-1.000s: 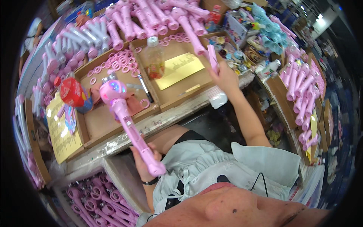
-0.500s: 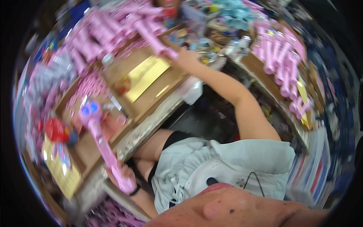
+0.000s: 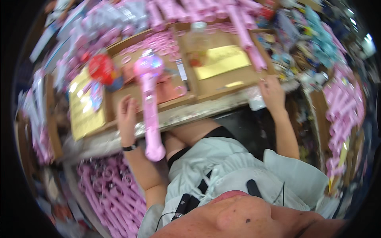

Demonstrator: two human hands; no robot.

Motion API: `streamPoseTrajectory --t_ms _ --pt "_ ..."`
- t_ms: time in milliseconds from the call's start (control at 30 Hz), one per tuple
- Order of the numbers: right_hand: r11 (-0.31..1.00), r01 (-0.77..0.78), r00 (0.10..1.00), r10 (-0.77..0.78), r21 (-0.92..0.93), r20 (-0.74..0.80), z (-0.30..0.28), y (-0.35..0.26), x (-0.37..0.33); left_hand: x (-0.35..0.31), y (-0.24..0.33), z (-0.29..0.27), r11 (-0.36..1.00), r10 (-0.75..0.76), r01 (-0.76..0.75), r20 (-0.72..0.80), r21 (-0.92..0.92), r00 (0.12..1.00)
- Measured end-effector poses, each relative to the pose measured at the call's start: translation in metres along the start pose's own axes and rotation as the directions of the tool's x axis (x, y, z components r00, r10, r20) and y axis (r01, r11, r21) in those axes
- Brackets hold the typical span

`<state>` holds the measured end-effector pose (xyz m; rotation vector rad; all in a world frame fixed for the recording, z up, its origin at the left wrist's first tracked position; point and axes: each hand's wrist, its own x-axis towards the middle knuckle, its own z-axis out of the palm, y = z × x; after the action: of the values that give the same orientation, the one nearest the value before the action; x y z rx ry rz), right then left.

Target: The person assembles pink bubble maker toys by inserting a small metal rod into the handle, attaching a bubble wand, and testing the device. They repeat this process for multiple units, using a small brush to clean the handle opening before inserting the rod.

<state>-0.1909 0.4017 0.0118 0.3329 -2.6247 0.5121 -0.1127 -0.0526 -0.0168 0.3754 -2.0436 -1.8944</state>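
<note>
Left of the pink wand, the left hand was held half-open, empty; rightward, the right hand was outstretched (opening, grip unclear).

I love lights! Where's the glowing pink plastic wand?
The wand is left of centre in the head view, overlapping the brown divided tray beside the left hand.

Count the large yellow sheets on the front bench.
2: left sheet left of the brown tray, right sheet inside the tray's right compartment. Others may be hidden under clutter.
</note>
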Motion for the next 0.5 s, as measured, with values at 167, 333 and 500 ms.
streamPoseTrajectory --t_ms 167,333,500 --pt "0.983 -0.141 0.983 0.124 -0.119 -0.136 -0.042 0.034 -0.026 0.068 -0.024 0.018 0.971 -0.173 0.131 0.214 0.199 0.961" --pt "0.804 -0.423 0.887 0.273 -0.418 -0.373 -0.109 0.110 -0.053 0.077 -0.022 0.024 0.932 -0.322 0.355 0.277 -0.076 0.905" --pt "0.585 -0.671 0.714 0.344 -0.455 -0.609 -0.198 0.207 -0.083 0.072 -0.012 0.037 0.924 -0.347 0.378 0.288 -0.057 0.893"
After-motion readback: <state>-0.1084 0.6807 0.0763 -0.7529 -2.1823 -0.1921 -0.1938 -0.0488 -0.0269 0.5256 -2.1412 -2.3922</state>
